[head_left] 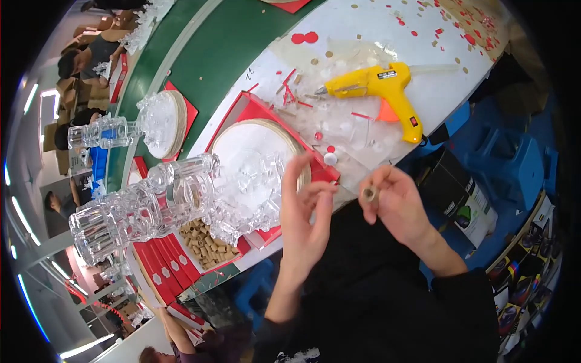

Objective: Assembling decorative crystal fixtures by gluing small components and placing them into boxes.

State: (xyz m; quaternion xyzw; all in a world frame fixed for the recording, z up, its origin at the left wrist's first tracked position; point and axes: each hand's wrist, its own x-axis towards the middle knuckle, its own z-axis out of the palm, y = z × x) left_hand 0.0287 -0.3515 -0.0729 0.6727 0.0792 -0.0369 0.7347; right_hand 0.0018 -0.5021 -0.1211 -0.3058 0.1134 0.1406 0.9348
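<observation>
My right hand (399, 202) pinches a short brown cardboard tube (370, 194), its hollow end showing. To its left, my left hand (304, 221) is raised with the fingers apart and nothing visible in them. Just beyond the left hand lies an open red box (327, 171) with a round white disc (230, 140) that has a tan rim. A tall, clear, glass-like piece (145, 209) with stacked, ribbed sections leans out to the left of the disc. Many more short cardboard tubes (209, 245) fill a red tray below it.
A yellow glue gun (378, 85) lies on the white tabletop amid red and tan scraps. On a green surface (209, 45) stands another clear piece on a disc (162, 124). Flat red boxes (166, 266) lie at lower left; a blue stool (505, 163) stands right. Other people work at left.
</observation>
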